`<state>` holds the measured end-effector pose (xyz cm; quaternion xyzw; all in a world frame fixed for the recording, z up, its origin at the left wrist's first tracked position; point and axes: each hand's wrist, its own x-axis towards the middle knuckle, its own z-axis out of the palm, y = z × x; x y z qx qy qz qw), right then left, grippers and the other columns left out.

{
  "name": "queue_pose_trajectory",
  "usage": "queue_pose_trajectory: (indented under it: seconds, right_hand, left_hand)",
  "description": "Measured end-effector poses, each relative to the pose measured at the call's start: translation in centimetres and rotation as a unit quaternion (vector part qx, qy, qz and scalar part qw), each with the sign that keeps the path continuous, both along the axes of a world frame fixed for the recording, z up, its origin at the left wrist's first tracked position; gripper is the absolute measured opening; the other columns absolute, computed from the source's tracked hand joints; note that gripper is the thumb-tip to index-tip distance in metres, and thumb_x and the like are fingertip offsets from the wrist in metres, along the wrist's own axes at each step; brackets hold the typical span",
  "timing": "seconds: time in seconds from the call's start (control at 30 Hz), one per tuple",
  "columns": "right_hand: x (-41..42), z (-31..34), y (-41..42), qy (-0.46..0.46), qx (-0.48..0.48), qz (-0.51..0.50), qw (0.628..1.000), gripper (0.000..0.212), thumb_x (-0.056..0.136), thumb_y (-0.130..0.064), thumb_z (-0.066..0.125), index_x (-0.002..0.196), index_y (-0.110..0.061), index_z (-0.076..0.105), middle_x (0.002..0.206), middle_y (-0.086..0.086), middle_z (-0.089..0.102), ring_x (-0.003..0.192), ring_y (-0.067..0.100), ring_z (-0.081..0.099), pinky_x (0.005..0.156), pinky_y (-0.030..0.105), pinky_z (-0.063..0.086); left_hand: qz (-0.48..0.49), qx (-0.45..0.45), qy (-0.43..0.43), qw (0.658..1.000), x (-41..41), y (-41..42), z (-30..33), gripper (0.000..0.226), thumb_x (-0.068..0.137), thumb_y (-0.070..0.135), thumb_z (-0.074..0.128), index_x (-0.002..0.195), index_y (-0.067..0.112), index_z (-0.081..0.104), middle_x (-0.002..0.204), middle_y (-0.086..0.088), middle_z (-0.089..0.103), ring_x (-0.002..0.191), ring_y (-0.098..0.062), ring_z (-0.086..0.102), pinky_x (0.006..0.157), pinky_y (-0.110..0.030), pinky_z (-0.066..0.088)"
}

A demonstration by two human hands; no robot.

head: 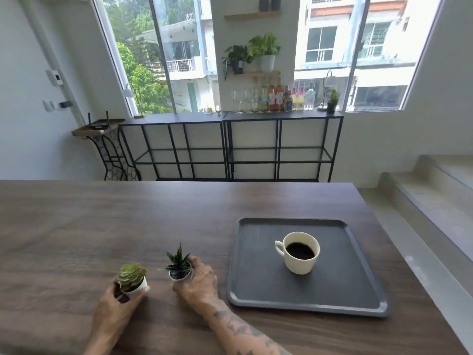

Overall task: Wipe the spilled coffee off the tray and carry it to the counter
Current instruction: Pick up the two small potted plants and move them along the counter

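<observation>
Task not begun; tray [256, 283] at 3 o'clock holds 1 full cup [300, 252], no spill or cloth visible; left hand [120, 301] and right hand [198, 280] each grip 1 potted succulent.

Both forearms are bare, with no sleeves in view. The right forearm [240, 334] has dark grey tattoos, and more small tattoo marks are on the back of the right hand [199, 280]. The left hand [120, 301] shows no markings.
</observation>
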<state>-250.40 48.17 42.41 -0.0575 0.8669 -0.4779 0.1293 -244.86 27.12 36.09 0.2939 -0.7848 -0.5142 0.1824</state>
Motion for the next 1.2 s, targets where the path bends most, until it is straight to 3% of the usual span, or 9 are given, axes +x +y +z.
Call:
queue_pose_trajectory:
  seconds: [0.13, 0.2, 0.3, 0.5, 0.67, 0.87, 1.0, 1.1, 1.2]
  right_hand:
    - [0.1, 0.4, 0.5, 0.009, -0.006, 0.002, 1.0, 0.044, 0.065, -0.041, 0.063, 0.107, -0.036, 0.052, 0.107, -0.003, 0.07, 0.107, 0.024, 0.062, 0.092, 0.031, 0.049]
    - [-0.7, 1.3, 1.3, 0.019, -0.019, 0.012, 1.0, 0.044, 0.064, -0.043, 0.064, 0.106, -0.036, 0.054, 0.106, -0.004, 0.071, 0.105, 0.022, 0.063, 0.089, 0.03, 0.05]
    - [-3.1, 4.3, 3.1, 0.035, -0.052, -0.014, 0.998, 0.048, 0.065, -0.041, 0.067, 0.111, -0.034, 0.057, 0.105, -0.007, 0.071, 0.101, 0.018, 0.065, 0.088, 0.032, 0.053]
    - [-7.9, 13.5, 7.7, 0.148, -0.1, -0.04, 0.983, 0.05, 0.079, -0.028, 0.07, 0.125, -0.022, 0.053, 0.105, -0.002, 0.06, 0.094, 0.01, 0.046, 0.085, 0.026, 0.037]
    - [-9.9, 16.7, 10.8, 0.177, -0.103, -0.06, 0.977, 0.049, 0.079, -0.028, 0.07, 0.126, -0.023, 0.054, 0.107, -0.002, 0.064, 0.095, 0.005, 0.036, 0.085, 0.021, 0.029]
    - [-12.5, 16.5, 14.9, 0.212, -0.056, -0.103, 0.97, 0.052, 0.075, -0.033, 0.073, 0.123, -0.022, 0.055, 0.117, 0.0, 0.067, 0.106, 0.014, 0.054, 0.085, 0.023, 0.034]
    - [-16.2, 16.0, 19.0, 0.216, -0.036, -0.142, 0.965, 0.053, 0.076, -0.032, 0.074, 0.124, -0.02, 0.054, 0.115, 0.001, 0.067, 0.106, 0.016, 0.055, 0.084, 0.021, 0.032]
    - [-20.5, 14.9, 21.6, 0.211, -0.01, -0.168, 0.963, 0.055, 0.075, -0.036, 0.073, 0.124, -0.021, 0.052, 0.114, 0.003, 0.065, 0.109, 0.022, 0.054, 0.085, 0.024, 0.033]
    - [-25.4, 13.0, 23.8, 0.199, 0.0, -0.184, 0.963, 0.055, 0.072, -0.037, 0.074, 0.122, -0.024, 0.055, 0.112, 0.003, 0.067, 0.109, 0.023, 0.057, 0.088, 0.028, 0.04]
  left_hand:
    - [-0.04, -0.036, -0.019, 0.998, -0.3, 1.1, 1.6, 0.074, 0.042, 0.053, 0.087, 0.108, 0.024, 0.071, 0.091, 0.001, 0.077, 0.085, -0.018, 0.072, 0.065, -0.016, 0.052]
    - [-0.053, -0.061, -0.02, 0.997, -1.0, 2.0, 3.4, 0.067, 0.047, 0.054, 0.086, 0.104, 0.022, 0.071, 0.088, -0.001, 0.076, 0.084, -0.021, 0.072, 0.065, -0.022, 0.052]
    - [-0.064, -0.087, -0.005, 0.994, -3.4, 3.4, 7.6, 0.041, 0.066, 0.031, 0.092, 0.1, 0.02, 0.071, 0.085, -0.009, 0.071, 0.091, -0.029, 0.071, 0.069, -0.031, 0.047]
    - [-0.089, -0.153, 0.066, 0.982, -10.1, 5.1, 17.2, 0.057, 0.072, 0.03, 0.089, 0.122, 0.013, 0.066, 0.1, -0.007, 0.07, 0.085, -0.02, 0.062, 0.079, -0.031, 0.044]
    - [-0.137, -0.177, 0.119, 0.967, -13.3, 7.7, 22.1, 0.045, 0.072, 0.03, 0.089, 0.11, 0.03, 0.065, 0.103, 0.0, 0.07, 0.091, -0.02, 0.067, 0.082, -0.029, 0.044]
    - [-0.193, -0.181, 0.121, 0.957, -16.9, 11.0, 22.8, 0.059, 0.07, 0.027, 0.09, 0.123, 0.02, 0.066, 0.11, 0.004, 0.071, 0.095, -0.018, 0.069, 0.076, -0.017, 0.044]
    - [-0.239, -0.175, 0.107, 0.949, -21.8, 14.6, 22.2, 0.059, 0.067, 0.026, 0.091, 0.12, 0.019, 0.067, 0.11, 0.002, 0.072, 0.097, -0.022, 0.07, 0.087, -0.034, 0.054]
    - [-0.243, -0.155, 0.097, 0.953, -25.8, 17.8, 21.3, 0.057, 0.069, 0.023, 0.089, 0.121, 0.019, 0.065, 0.106, 0.003, 0.068, 0.095, -0.017, 0.065, 0.077, -0.022, 0.049]
    - [-0.249, -0.14, 0.089, 0.954, -30.7, 20.8, 19.4, 0.06, 0.068, 0.027, 0.089, 0.123, 0.019, 0.065, 0.11, 0.0, 0.071, 0.098, -0.017, 0.067, 0.078, -0.02, 0.05]
